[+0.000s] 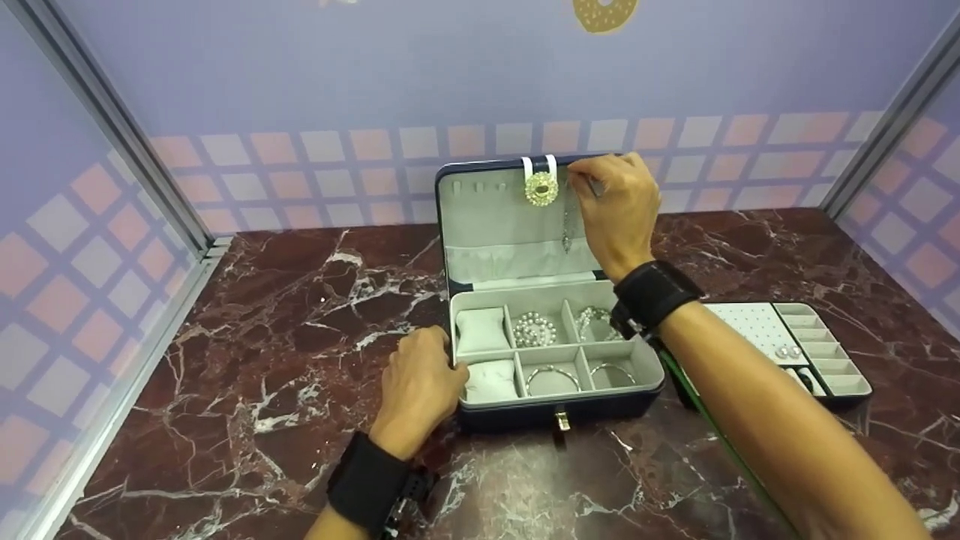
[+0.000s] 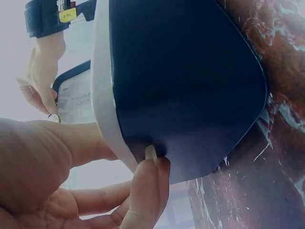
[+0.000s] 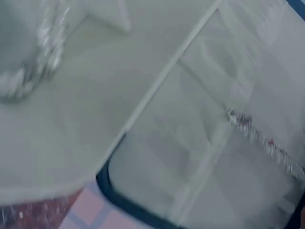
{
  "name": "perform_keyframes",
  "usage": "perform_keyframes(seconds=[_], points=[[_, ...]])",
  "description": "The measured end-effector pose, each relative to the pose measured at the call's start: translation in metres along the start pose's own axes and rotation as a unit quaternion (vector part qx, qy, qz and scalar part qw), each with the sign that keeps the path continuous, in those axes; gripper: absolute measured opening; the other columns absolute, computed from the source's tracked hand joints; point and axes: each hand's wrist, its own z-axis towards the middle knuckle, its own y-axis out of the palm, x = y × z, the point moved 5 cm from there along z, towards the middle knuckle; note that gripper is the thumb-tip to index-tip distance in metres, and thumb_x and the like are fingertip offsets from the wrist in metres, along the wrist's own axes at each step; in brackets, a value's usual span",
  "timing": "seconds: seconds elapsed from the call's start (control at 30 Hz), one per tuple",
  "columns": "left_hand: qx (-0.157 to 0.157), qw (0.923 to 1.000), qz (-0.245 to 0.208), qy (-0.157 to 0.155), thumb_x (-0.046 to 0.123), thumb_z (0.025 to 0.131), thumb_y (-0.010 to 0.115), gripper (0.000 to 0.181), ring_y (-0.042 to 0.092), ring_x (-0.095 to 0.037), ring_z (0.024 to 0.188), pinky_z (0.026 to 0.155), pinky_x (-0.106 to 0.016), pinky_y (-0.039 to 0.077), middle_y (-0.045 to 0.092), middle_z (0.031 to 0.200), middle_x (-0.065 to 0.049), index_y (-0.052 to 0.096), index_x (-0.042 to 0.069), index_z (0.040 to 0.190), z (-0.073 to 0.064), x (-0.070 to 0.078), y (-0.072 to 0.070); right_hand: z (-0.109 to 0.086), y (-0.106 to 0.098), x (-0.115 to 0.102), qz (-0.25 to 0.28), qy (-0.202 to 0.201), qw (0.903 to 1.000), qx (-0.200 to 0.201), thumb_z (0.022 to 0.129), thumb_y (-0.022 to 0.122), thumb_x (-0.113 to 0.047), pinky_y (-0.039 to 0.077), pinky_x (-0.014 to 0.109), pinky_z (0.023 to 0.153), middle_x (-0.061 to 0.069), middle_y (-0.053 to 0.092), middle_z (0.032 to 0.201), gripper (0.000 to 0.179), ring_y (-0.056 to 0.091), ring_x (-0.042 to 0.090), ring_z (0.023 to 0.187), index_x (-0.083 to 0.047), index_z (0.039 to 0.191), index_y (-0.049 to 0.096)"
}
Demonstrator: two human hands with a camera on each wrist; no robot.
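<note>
A navy jewelry box [image 1: 510, 418] with a pale lining stands on the table, its lid [image 1: 487, 217] raised at the back. My left hand [image 1: 421, 379] grips the box's left wall, thumb over the rim and fingers against the outside, as the left wrist view shows. At the lid's upper right, my right hand [image 1: 619, 206] pinches the top of a thin silver chain [image 1: 566, 236], which hangs down in front of the lining. The right wrist view shows the chain's sparkling stones [image 3: 267, 140]. A round gold brooch-like ornament [image 1: 541, 189] hangs from the lid's white-edged strap, left of my right fingers.
In the box's compartments lie two pale cushions [image 1: 481, 330], beaded bracelets [image 1: 535, 330] and silver bangles [image 1: 553, 379]. To the right, partly behind my right forearm, is a tray [image 1: 844, 384] with earrings [image 1: 787, 351]. Small hooks [image 1: 480, 187] line the lid's top. Patterned walls enclose the marble table.
</note>
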Motion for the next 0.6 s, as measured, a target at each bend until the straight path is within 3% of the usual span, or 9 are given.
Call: perform_keyframes(seconds=[0.17, 0.3, 0.43, 0.6], points=[[0.001, 0.9999, 0.011, 0.007, 0.011, 0.083, 0.075, 0.015, 0.070, -0.040, 0.091, 0.072, -0.053, 0.057, 0.070, 0.100, -0.016, 0.062, 0.005, 0.086, 0.000, 0.003, 0.002, -0.006, 0.005, 0.001, -0.018, 0.022, 0.9992, 0.030, 0.091, 0.076, -0.019, 0.049, 0.037, 0.075, 0.005, 0.080, 0.097, 0.008, 0.063, 0.028, 0.088, -0.012, 0.091, 0.080], [0.002, 0.9998, 0.014, 0.014, 0.009, 0.083, 0.074, 0.014, 0.070, -0.040, 0.090, 0.072, -0.053, 0.057, 0.068, 0.098, -0.015, 0.061, 0.005, 0.084, -0.001, 0.005, 0.003, -0.007, 0.005, 0.005, 0.002, 0.074, 0.9960, 0.049, 0.089, 0.078, -0.019, 0.051, 0.037, 0.080, 0.005, 0.080, 0.097, 0.007, 0.066, 0.026, 0.090, -0.013, 0.090, 0.082], [0.004, 0.9997, 0.015, 0.019, 0.009, 0.083, 0.073, 0.013, 0.070, -0.041, 0.091, 0.073, -0.054, 0.057, 0.068, 0.098, -0.015, 0.061, 0.005, 0.086, -0.001, 0.006, 0.002, -0.004, 0.004, 0.010, 0.059, 0.141, 0.9868, 0.054, 0.085, 0.082, -0.016, 0.051, 0.028, 0.079, 0.009, 0.079, 0.094, 0.009, 0.069, 0.020, 0.084, -0.009, 0.090, 0.082], [0.000, 0.9998, 0.014, 0.017, 0.011, 0.084, 0.074, 0.015, 0.070, -0.040, 0.091, 0.074, -0.054, 0.057, 0.068, 0.100, -0.015, 0.062, 0.004, 0.088, -0.001, 0.005, 0.001, 0.000, 0.003, 0.013, 0.088, 0.166, 0.9819, 0.028, 0.082, 0.084, -0.017, 0.050, 0.016, 0.072, 0.010, 0.079, 0.092, 0.012, 0.067, 0.011, 0.078, -0.008, 0.089, 0.082]])
